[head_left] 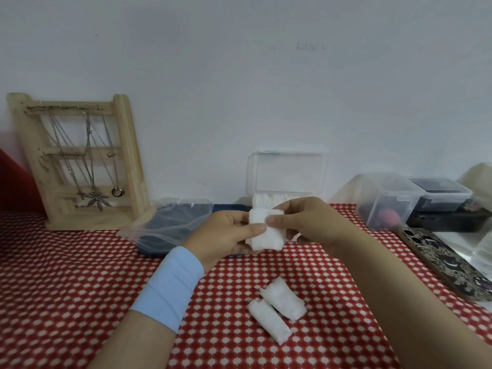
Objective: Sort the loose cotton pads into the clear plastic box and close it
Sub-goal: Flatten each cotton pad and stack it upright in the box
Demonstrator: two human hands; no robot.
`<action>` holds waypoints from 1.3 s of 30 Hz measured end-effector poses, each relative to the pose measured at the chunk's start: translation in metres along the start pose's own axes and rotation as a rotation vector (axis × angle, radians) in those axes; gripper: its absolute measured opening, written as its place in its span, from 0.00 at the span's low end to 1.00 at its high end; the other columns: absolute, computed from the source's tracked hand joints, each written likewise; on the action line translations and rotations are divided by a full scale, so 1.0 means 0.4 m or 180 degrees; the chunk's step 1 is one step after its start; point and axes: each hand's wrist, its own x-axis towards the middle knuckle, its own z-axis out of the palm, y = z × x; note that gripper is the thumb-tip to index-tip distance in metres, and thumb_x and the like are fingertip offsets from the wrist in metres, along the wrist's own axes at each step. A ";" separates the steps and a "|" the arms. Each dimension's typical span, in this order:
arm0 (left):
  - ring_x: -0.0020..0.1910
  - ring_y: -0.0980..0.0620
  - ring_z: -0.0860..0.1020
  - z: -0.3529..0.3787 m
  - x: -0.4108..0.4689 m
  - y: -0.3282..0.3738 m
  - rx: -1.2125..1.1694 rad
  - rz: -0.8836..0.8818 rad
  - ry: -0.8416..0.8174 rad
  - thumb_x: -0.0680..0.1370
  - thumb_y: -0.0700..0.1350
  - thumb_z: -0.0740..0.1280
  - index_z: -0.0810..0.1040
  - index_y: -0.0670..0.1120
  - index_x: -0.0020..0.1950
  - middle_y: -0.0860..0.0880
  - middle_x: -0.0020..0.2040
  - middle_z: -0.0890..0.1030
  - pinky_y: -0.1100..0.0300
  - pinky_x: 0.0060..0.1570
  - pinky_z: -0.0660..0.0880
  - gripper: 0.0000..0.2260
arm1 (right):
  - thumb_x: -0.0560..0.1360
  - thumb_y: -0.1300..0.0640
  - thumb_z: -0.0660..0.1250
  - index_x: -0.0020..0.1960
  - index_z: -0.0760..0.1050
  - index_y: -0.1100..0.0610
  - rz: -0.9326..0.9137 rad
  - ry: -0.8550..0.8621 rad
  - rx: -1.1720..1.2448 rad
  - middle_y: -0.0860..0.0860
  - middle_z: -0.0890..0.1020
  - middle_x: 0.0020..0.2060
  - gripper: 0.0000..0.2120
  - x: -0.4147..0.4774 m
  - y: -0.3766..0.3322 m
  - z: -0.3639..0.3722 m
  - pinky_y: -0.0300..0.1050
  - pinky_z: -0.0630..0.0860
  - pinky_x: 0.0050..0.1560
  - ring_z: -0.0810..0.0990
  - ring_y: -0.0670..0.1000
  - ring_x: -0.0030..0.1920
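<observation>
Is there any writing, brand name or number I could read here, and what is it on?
No text here can be read.
Faint marks on the wall: too blurred to read.
Blue strip on the clear plastic box lid: too small to read.
Phone case: a pattern only, no words visible.

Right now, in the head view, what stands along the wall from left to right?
Necklace stand → plastic bag → open clear box → clear tub → dark tub.

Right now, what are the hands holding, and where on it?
A few cotton pads: the left hand grips their left side, thumb across the front; the right hand pinches the upper right corner.
</observation>
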 end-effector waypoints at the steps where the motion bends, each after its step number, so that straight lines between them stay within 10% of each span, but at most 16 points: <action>1: 0.52 0.48 0.86 -0.004 0.004 -0.005 0.0191 0.0027 0.0138 0.78 0.40 0.72 0.81 0.43 0.61 0.45 0.53 0.87 0.50 0.53 0.83 0.12 | 0.76 0.49 0.74 0.51 0.83 0.53 -0.0053 0.0079 -0.0201 0.50 0.86 0.43 0.09 0.000 -0.001 0.001 0.41 0.79 0.39 0.82 0.47 0.37; 8: 0.53 0.49 0.84 -0.035 0.029 -0.024 0.0463 0.0108 0.0723 0.78 0.40 0.72 0.81 0.48 0.53 0.48 0.55 0.85 0.50 0.51 0.83 0.06 | 0.70 0.40 0.76 0.43 0.78 0.49 0.0636 -0.1663 -0.2775 0.43 0.82 0.41 0.14 -0.023 0.012 0.031 0.42 0.77 0.49 0.82 0.47 0.46; 14: 0.53 0.48 0.84 -0.029 0.026 -0.025 0.0523 0.0093 0.0638 0.78 0.40 0.72 0.80 0.50 0.51 0.48 0.55 0.85 0.47 0.53 0.83 0.06 | 0.72 0.44 0.75 0.51 0.80 0.52 0.0136 -0.1813 -0.2811 0.44 0.81 0.46 0.15 -0.031 0.003 0.055 0.43 0.75 0.51 0.78 0.46 0.47; 22: 0.52 0.45 0.85 -0.015 0.018 -0.017 -0.0265 0.0021 0.0547 0.80 0.43 0.69 0.84 0.44 0.54 0.44 0.53 0.86 0.51 0.48 0.83 0.06 | 0.74 0.53 0.75 0.48 0.83 0.51 -0.0232 0.0063 -0.0191 0.48 0.87 0.42 0.04 -0.018 -0.012 -0.012 0.49 0.85 0.45 0.87 0.50 0.41; 32: 0.49 0.46 0.86 0.010 0.010 -0.014 -0.0350 0.0024 0.0576 0.81 0.45 0.69 0.84 0.43 0.55 0.45 0.50 0.87 0.47 0.53 0.83 0.08 | 0.72 0.54 0.77 0.47 0.83 0.55 -0.0369 0.0478 0.0020 0.48 0.86 0.37 0.07 -0.009 -0.015 0.003 0.35 0.76 0.31 0.78 0.41 0.24; 39: 0.52 0.44 0.86 0.021 0.004 0.000 -0.0671 -0.0044 0.0279 0.78 0.53 0.69 0.80 0.43 0.61 0.42 0.53 0.86 0.46 0.56 0.81 0.17 | 0.69 0.50 0.80 0.48 0.80 0.52 -0.0213 0.0613 -0.0447 0.46 0.84 0.39 0.13 -0.011 -0.017 0.023 0.33 0.75 0.33 0.82 0.41 0.33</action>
